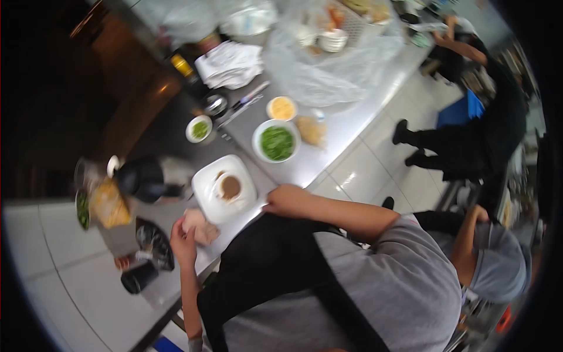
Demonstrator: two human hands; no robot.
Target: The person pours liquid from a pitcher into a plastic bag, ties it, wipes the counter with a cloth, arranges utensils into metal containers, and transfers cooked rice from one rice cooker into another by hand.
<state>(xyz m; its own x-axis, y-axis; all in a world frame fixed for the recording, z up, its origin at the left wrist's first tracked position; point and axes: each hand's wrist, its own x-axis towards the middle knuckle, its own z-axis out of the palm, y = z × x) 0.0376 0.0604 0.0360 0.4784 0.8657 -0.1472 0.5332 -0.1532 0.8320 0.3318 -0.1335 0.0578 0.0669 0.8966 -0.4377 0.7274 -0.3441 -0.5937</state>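
My left hand (pixel 184 242) pinches a crumpled pinkish cloth (pixel 200 227) at the counter's near edge. Just beyond the cloth is a white square plate (pixel 206 190). On the plate stands a small round cup (pixel 229 187) of brown sauce, with brown smears beside it. To the right of the plate my right hand (pixel 288 201) is curled at the counter edge. Its fingers are partly hidden and blurred, so I cannot make out what they hold, if anything.
Beyond the plate stand a bowl of chopped greens (pixel 276 142), a yellow-filled bowl (pixel 282 108) and a smaller bowl of greens (pixel 199 128). A dark bottle-like container (pixel 141 178) and a yellow bag (pixel 109 203) are left. People (pixel 498 252) occupy the right side.
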